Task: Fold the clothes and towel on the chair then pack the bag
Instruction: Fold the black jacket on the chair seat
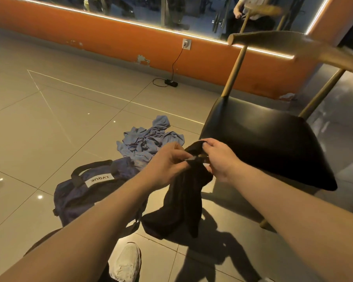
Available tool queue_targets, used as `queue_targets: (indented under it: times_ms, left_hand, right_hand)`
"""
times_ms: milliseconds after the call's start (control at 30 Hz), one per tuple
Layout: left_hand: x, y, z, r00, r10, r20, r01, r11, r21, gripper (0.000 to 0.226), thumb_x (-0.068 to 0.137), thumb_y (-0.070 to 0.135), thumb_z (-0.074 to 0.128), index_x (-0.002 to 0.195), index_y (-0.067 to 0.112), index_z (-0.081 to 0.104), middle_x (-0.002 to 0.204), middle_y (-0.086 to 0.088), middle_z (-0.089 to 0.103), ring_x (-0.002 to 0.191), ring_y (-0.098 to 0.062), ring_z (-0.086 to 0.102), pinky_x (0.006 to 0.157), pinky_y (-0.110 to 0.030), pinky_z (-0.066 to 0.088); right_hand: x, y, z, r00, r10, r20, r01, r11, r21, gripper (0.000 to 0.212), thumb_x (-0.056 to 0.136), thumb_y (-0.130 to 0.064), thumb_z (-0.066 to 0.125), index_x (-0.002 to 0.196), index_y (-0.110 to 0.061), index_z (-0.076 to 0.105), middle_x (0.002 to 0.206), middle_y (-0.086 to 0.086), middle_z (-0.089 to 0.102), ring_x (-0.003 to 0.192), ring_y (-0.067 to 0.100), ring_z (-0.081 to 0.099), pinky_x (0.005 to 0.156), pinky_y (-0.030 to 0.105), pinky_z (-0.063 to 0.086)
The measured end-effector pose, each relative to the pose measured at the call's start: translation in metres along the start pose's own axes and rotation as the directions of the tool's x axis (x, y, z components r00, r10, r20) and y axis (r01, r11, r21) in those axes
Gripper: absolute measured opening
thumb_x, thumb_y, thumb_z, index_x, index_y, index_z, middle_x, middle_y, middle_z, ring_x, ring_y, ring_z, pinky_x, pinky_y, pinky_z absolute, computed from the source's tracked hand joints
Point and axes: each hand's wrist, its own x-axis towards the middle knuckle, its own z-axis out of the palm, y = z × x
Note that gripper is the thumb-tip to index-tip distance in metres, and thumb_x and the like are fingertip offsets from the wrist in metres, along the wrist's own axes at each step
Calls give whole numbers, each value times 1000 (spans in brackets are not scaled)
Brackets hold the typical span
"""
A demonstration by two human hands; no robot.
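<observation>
A black garment (181, 202) hangs in the air in front of me, its lower end bunched just above the floor. My left hand (167, 165) pinches its top edge from the left. My right hand (218, 159) grips the same edge from the right, close to the left hand. A crumpled light blue cloth (147, 141) lies on the tiled floor beyond my hands. A dark navy bag (90, 190) with a white label sits on the floor to the left, below my left forearm. The chair (273, 143) with a black seat stands at the right, nothing on its seat.
An orange wall with a lit mirror runs along the back. A black cable and power adapter (171, 83) lie on the floor below a wall socket. My white shoe (124, 261) is at the bottom centre. Bare glossy tiles spread to the left.
</observation>
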Motion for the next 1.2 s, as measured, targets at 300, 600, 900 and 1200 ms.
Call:
queue_targets:
  times_ms: [300,600,900,1200]
  left_hand:
    - [-1,9,-14,996,-87,-17,84,989,-118,17,92,10,67,105,21,67,98,1,71,89,-11,70,82,-24,58]
    - [6,-21,-16,943,-179,282,252,936,-247,80,89,-3,66,157,28,35,156,6,46,143,-15,44,108,-31,49]
    - [2,-10,-18,962,-198,188,224,966,-131,4,97,23,64,98,21,61,78,5,58,62,0,54,64,-26,43]
    - [3,-5,-39,968,-188,-168,158,972,-176,20,94,21,67,113,18,60,104,-3,69,98,-19,68,76,-30,53]
  right_hand:
    - [9,3,-3,979,57,194,-39,995,-96,28,88,-7,73,116,-8,69,106,14,72,98,26,72,69,28,59]
    - [2,-13,-4,952,-97,291,185,939,-291,27,85,11,49,78,-8,67,75,8,60,74,17,59,60,20,54]
    - [6,-9,-35,955,-255,155,298,819,-491,44,91,13,46,111,-19,69,106,-3,67,102,9,60,88,18,50]
    - [16,28,-83,978,-185,-95,58,681,-730,65,92,15,40,144,-23,47,142,4,48,109,18,56,85,21,47]
